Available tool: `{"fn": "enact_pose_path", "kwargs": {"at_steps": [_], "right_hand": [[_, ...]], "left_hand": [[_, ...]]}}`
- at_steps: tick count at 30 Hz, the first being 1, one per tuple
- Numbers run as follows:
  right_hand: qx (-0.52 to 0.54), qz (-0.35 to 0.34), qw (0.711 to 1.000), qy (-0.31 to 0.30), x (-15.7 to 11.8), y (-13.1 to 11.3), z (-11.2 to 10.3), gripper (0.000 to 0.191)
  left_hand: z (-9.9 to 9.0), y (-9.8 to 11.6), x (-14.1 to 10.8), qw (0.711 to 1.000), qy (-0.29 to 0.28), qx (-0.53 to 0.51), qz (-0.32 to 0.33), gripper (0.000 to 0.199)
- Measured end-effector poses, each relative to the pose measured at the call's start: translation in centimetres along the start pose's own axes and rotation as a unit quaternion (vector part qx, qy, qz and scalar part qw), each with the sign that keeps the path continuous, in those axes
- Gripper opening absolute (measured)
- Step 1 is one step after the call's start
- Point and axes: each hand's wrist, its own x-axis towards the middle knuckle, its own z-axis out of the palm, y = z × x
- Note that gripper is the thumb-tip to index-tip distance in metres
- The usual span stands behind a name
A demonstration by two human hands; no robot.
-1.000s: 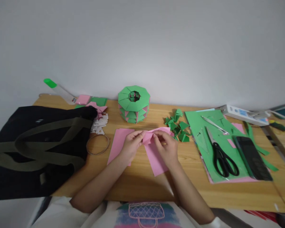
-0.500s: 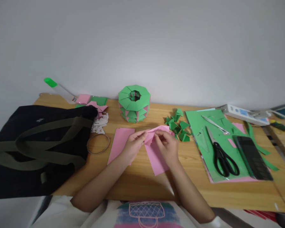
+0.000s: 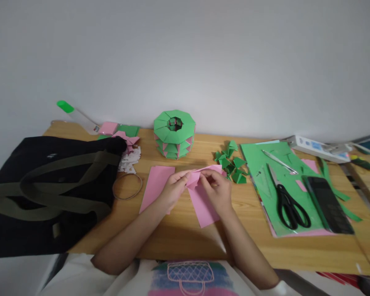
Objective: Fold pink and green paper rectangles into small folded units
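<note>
A partly folded piece of pink paper (image 3: 193,177) is held up between my two hands over the table. My left hand (image 3: 175,189) pinches its left side between thumb and fingers. My right hand (image 3: 216,190) grips the right side, its fingertips close to the middle fold. Beneath them lies a flat pink sheet (image 3: 203,207), partly covered by my right hand. Left of it, a stack of pink sheets (image 3: 154,187) sits partly behind my left hand. Folded green paper pieces (image 3: 232,162) are heaped just beyond my right hand.
A round green-and-pink folded-paper model (image 3: 174,133) stands near the wall. On the left are a black bag (image 3: 49,185), a rubber band (image 3: 128,186) and white paper scraps (image 3: 131,160). Rightward, scissors (image 3: 288,205), a pen (image 3: 279,161) and a phone (image 3: 328,203) rest on green sheets (image 3: 253,154).
The upper edge of the held pink paper has tipped slightly lower and flatter. Both hands stay almost in place, still gripping it.
</note>
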Motion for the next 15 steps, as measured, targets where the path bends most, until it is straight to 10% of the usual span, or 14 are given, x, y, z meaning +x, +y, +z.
{"fn": "enact_pose_path", "kwargs": {"at_steps": [15], "right_hand": [[-0.007, 0.033, 0.999, -0.004, 0.0, -0.11, -0.18, 0.017]], "left_hand": [[-0.06, 0.0, 0.43, 0.999, 0.032, 0.033, -0.001, 0.026]]}}
